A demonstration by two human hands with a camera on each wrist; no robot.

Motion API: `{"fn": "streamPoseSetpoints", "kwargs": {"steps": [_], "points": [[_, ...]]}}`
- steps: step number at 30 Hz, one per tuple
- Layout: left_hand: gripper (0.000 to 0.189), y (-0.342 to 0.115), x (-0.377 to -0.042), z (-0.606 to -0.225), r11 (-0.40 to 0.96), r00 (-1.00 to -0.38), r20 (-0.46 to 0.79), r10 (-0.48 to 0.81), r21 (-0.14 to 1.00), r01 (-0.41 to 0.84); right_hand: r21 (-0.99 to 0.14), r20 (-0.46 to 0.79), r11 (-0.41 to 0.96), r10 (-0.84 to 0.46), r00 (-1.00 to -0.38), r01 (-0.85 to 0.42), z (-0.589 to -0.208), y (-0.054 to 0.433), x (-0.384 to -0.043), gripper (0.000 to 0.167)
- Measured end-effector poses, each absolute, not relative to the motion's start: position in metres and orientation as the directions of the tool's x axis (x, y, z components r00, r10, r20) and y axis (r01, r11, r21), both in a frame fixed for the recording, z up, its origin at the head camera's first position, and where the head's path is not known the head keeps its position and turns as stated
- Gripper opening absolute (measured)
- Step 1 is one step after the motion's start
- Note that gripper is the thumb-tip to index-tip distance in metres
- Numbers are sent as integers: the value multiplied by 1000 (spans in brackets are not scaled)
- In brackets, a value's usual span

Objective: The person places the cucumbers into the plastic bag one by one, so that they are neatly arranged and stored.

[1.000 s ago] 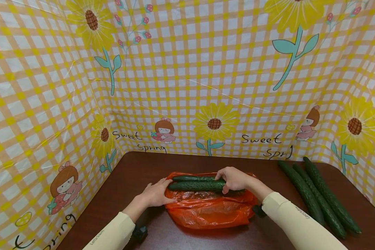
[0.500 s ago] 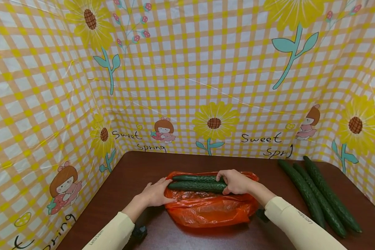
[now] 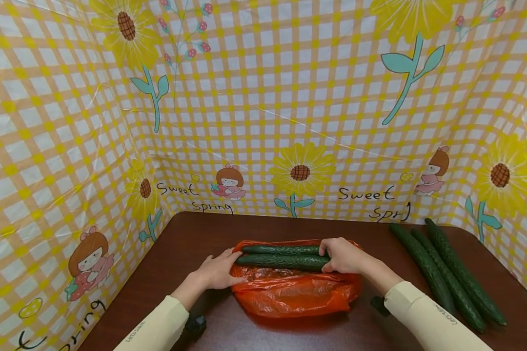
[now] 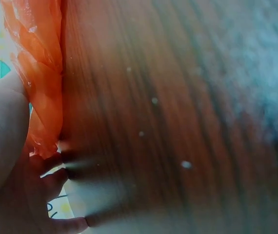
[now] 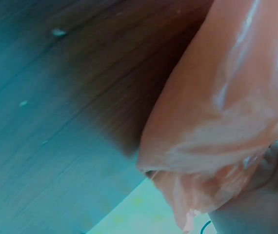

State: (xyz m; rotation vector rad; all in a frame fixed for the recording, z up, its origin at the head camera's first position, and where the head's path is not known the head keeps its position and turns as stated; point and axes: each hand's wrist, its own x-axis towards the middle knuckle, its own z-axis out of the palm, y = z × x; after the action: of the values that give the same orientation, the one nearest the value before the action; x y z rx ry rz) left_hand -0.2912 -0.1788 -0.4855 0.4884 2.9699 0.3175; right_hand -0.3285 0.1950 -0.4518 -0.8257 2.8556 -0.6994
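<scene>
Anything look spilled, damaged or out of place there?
Pale specks dot the dark tabletop in both wrist views, standing out against its grain; crumbs or marks, I can't tell. Otherwise nothing looks odd: the two cucumbers showing in the orange plastic bag and the three loose cucumbers show no visible damage.

From my remote end I'm viewing a makeshift booth (image 3: 263, 117), home or lab I can't tell: checked sunflower sheeting (image 3: 254, 131) lettered "Sweet Spring" is walling three sides round a wood-grain desk (image 3: 202, 234), hiding any room beyond.
</scene>
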Motion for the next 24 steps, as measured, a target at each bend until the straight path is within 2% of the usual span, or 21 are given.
{"fn": "streamPoseSetpoints", "kwargs": {"steps": [9,12,18,24], "points": [[87,-178,-292,-483,926,-942,-76,327,223,304,-340,2,825,-480,-877,-452,-450,207,-329,33],[87,-178,-292,-484,926,-943,-80,324,230,299,-311,-42,852,-455,-890,-421,-448,208,-326,29],[88,-178,-293,-485,926,-945,-81,317,243,290,-307,-87,876,-415,-906,-372,-448,207,-321,59],[87,-178,-293,-484,921,-945,-81,318,263,287,-263,-105,916,-339,-935,-303,-446,206,-318,60]]}}
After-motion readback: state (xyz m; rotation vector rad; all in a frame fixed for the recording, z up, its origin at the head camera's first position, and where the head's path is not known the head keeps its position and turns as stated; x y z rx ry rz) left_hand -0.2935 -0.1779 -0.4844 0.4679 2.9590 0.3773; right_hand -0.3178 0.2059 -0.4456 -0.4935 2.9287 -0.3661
